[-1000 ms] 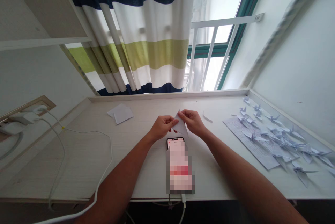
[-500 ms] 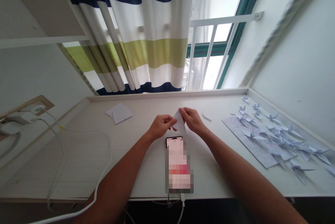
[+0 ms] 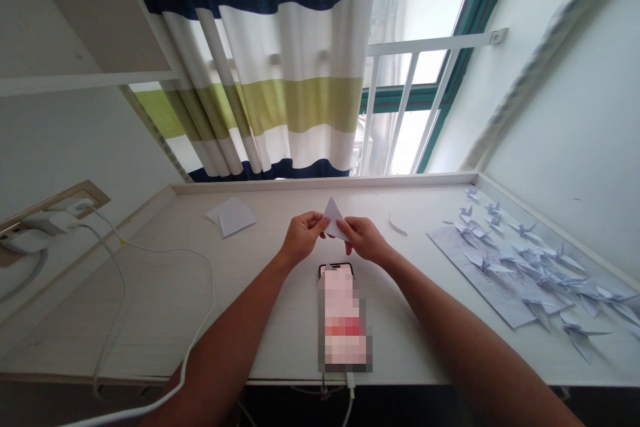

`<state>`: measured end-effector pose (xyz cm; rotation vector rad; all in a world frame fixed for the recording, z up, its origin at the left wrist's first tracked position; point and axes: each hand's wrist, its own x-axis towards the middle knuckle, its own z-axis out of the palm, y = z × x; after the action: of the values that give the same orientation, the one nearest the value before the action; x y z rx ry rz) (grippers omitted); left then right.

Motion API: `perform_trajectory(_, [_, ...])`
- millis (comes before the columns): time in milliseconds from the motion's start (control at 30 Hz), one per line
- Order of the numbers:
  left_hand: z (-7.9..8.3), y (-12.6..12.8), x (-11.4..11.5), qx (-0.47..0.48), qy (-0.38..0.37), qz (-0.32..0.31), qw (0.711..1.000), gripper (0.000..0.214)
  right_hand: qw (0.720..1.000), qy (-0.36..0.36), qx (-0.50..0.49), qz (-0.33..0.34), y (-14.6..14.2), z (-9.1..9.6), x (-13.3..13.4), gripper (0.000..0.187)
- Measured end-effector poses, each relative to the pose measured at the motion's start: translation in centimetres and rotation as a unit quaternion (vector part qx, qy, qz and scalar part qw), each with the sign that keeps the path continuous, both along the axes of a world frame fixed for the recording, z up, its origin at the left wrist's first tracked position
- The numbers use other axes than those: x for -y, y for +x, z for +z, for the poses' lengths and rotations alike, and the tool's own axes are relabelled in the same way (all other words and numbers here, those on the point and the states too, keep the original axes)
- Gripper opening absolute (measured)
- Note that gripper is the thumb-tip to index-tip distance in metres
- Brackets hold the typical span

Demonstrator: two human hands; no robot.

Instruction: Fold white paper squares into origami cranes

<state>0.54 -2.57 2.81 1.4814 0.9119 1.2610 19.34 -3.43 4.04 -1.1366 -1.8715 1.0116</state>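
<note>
A small white sheet of folded paper (image 3: 332,215) is held up above the desk, its pointed corner upward. My left hand (image 3: 303,236) pinches its left edge between thumb and fingers. On the other side, my right hand (image 3: 364,238) grips the lower right part, thumb in front. Fingers behind the paper are partly hidden. Just below the hands a phone (image 3: 345,317) lies on the desk, its screen blurred out. Farther right, several folded paper cranes (image 3: 537,260) are spread out, some on a printed sheet (image 3: 445,244).
White paper squares (image 3: 237,219) lie at the back left of the desk (image 3: 165,294). A thin paper strip (image 3: 398,224) rests right of my hands. A white cable (image 3: 213,274) runs from wall plugs (image 3: 55,222) across the left side. Behind hangs a striped curtain (image 3: 300,104).
My right hand has shifted from the paper's upper corner down to its lower right side. The paper has turned so its point faces up. The view has moved slightly.
</note>
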Motion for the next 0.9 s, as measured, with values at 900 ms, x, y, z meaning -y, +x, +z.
perform_trajectory(900, [0.4, -0.5, 0.0, 0.055, -0.063, 0.014, 0.996, 0.042, 0.988, 0.148, 0.025, -0.022, 0.5, -1.2, -0.4, 0.036])
